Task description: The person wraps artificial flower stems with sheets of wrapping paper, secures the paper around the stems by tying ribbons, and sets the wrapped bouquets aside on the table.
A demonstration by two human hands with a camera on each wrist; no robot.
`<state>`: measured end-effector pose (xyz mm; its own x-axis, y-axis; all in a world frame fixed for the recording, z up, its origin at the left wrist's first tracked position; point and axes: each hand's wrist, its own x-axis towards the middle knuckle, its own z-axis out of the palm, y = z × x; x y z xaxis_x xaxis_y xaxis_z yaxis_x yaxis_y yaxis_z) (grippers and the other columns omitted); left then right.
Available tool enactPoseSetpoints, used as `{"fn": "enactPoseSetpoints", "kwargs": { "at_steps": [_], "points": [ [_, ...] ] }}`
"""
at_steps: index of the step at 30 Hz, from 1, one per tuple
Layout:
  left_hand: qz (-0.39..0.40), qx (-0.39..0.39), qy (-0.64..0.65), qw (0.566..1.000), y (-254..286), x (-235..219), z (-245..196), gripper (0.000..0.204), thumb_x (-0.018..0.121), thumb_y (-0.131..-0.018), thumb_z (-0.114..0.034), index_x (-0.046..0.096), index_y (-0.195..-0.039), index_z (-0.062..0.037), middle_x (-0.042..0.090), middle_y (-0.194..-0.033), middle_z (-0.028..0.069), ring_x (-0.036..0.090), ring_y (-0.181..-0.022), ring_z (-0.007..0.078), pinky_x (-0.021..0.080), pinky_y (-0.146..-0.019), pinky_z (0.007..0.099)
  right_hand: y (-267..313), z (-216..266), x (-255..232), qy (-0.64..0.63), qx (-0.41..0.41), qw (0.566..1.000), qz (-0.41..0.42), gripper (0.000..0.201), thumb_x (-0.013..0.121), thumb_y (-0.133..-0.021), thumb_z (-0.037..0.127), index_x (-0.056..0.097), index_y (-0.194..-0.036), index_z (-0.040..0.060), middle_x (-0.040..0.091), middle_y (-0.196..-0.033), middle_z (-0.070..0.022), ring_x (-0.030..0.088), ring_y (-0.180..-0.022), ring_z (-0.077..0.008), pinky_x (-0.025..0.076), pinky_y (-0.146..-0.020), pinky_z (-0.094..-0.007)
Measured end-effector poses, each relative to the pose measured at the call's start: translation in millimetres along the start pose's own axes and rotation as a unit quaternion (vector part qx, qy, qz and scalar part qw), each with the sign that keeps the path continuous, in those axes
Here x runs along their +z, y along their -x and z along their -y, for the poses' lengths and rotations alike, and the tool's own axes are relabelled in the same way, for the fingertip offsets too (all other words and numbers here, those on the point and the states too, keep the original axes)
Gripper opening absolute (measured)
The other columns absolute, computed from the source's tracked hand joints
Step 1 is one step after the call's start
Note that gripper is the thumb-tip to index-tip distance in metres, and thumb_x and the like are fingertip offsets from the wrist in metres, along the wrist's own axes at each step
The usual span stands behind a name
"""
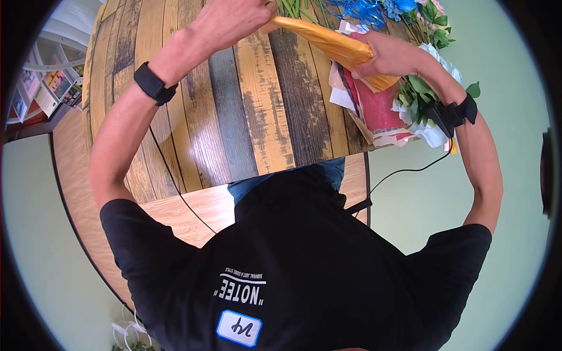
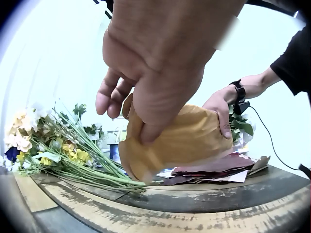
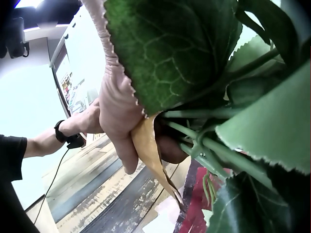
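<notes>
A folded sheet of golden-yellow wrapping paper (image 1: 333, 42) stretches between my two hands above the wooden table. At its far left end, my left hand (image 1: 237, 17) pinches the edge; in the left wrist view the thumb (image 2: 155, 128) presses on the paper's face. My right hand (image 1: 389, 55) grips the other end, thumb on one side and fingers behind the sheet. Leafy green stems (image 3: 218, 145) lie close by that hand and cover part of it in the right wrist view. Beneath the paper is a stack of dark red and white sheets (image 1: 383, 108).
Flowers with long green stems (image 2: 92, 165) lie on the far side of the table (image 1: 257, 111). Shiny blue ribbon (image 1: 357, 11) sits at the back, and white flowers (image 1: 430, 131) hang at the right edge. A black cable (image 1: 404, 171) runs from my right wrist.
</notes>
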<state>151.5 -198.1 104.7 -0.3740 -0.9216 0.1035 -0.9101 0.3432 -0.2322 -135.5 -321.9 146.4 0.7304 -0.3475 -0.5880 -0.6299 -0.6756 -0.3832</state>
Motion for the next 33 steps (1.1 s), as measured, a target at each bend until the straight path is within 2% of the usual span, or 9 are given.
{"fn": "enactPoseSetpoints", "kwargs": {
  "at_steps": [1,3,6,11,13,15,23,29,33],
  "points": [
    [0.001,-0.001,0.000,1.000,0.5,-0.2,-1.3,0.024,0.063,-0.086,-0.021,0.065,-0.107,-0.0083,0.060,-0.111,0.0141,0.057,-0.110,0.0272,0.048,-0.096,0.0383,1.5,0.0,-2.1,-0.018,0.001,1.000,0.005,0.050,0.082,-0.076,0.027,0.067,-0.115,-0.0020,0.073,-0.094,-0.0150,0.070,-0.084,-0.0235,0.053,-0.079,-0.0358],
    [-0.209,0.044,-0.091,0.973,1.3,-0.2,-5.8,0.031,0.063,-0.086,-0.021,0.063,-0.113,-0.0046,0.058,-0.104,0.0112,0.057,-0.102,0.0261,0.047,-0.094,0.0397,8.2,2.5,-5.2,-0.031,0.000,1.000,-0.001,0.052,0.083,-0.076,0.027,0.066,-0.117,-0.0012,0.074,-0.097,-0.0138,0.070,-0.087,-0.0224,0.053,-0.081,-0.0355],
    [-0.255,0.064,-0.161,0.951,3.7,-18.8,-31.1,0.038,0.063,-0.087,-0.021,0.061,-0.119,-0.0027,0.056,-0.101,0.0097,0.056,-0.099,0.0254,0.045,-0.093,0.0410,11.5,-8.7,-2.4,-0.078,-0.007,0.997,-0.003,0.056,0.084,-0.076,0.027,0.065,-0.122,0.0002,0.074,-0.102,-0.0116,0.070,-0.092,-0.0208,0.053,-0.085,-0.0354],
    [-0.188,0.063,-0.016,0.980,-3.4,-6.7,-45.0,0.056,0.069,-0.085,-0.027,0.055,-0.133,-0.0034,0.056,-0.106,0.0104,0.055,-0.105,0.0255,0.041,-0.102,0.0457,18.3,-7.0,2.3,-0.102,-0.048,0.993,-0.027,0.059,0.085,-0.076,0.025,0.064,-0.125,0.0013,0.073,-0.104,-0.0090,0.069,-0.094,-0.0190,0.054,-0.088,-0.0349],
    [-0.148,0.048,0.036,0.987,-9.2,4.0,-44.6,0.065,0.073,-0.082,-0.029,0.052,-0.138,-0.0036,0.055,-0.109,0.0105,0.056,-0.108,0.0259,0.039,-0.109,0.0477,18.1,-12.4,7.0,-0.220,-0.003,0.971,0.091,0.055,0.086,-0.076,0.025,0.066,-0.122,0.0016,0.073,-0.103,-0.0089,0.069,-0.092,-0.0179,0.053,-0.085,-0.0326],
    [-0.245,0.089,-0.043,0.964,-14.7,18.5,-43.0,0.025,0.065,-0.093,-0.027,0.057,-0.108,-0.0093,0.060,-0.091,0.0036,0.067,-0.083,0.0171,0.057,-0.064,0.0282,23.0,-10.0,5.5,-0.190,0.021,0.976,0.106,0.052,0.087,-0.077,0.025,0.068,-0.118,0.0003,0.074,-0.101,-0.0081,0.068,-0.091,-0.0171,0.052,-0.085,-0.0318],
    [-0.129,0.123,-0.009,0.984,-19.1,19.1,-44.0,0.021,0.061,-0.094,-0.019,0.051,-0.107,-0.0060,0.061,-0.081,0.0064,0.070,-0.076,0.0216,0.056,-0.058,0.0330,25.2,-17.7,13.6,-0.138,0.015,0.984,0.115,0.039,0.084,-0.080,0.025,0.072,-0.108,0.0009,0.074,-0.094,-0.0065,0.068,-0.085,-0.0146,0.053,-0.077,-0.0301],
    [-0.037,0.103,0.145,0.983,-19.0,15.8,-42.9,0.027,0.066,-0.093,-0.022,0.063,-0.110,-0.0010,0.067,-0.074,0.0116,0.071,-0.070,0.0280,0.056,-0.066,0.0410,23.3,-21.9,32.3,-0.145,-0.045,0.988,-0.040,0.043,0.082,-0.082,0.027,0.070,-0.113,0.0011,0.075,-0.094,-0.0112,0.071,-0.086,-0.0220,0.053,-0.080,-0.0359],
    [-0.027,0.119,0.255,0.959,-16.2,15.7,-39.1,0.030,0.067,-0.092,-0.026,0.064,-0.108,-0.0009,0.067,-0.073,0.0123,0.071,-0.072,0.0280,0.054,-0.063,0.0420,23.4,-12.7,44.1,0.031,-0.035,0.985,-0.168,0.042,0.080,-0.084,0.026,0.067,-0.115,-0.0004,0.072,-0.092,-0.0178,0.070,-0.086,-0.0317,0.052,-0.080,-0.0407]
  ]
}}
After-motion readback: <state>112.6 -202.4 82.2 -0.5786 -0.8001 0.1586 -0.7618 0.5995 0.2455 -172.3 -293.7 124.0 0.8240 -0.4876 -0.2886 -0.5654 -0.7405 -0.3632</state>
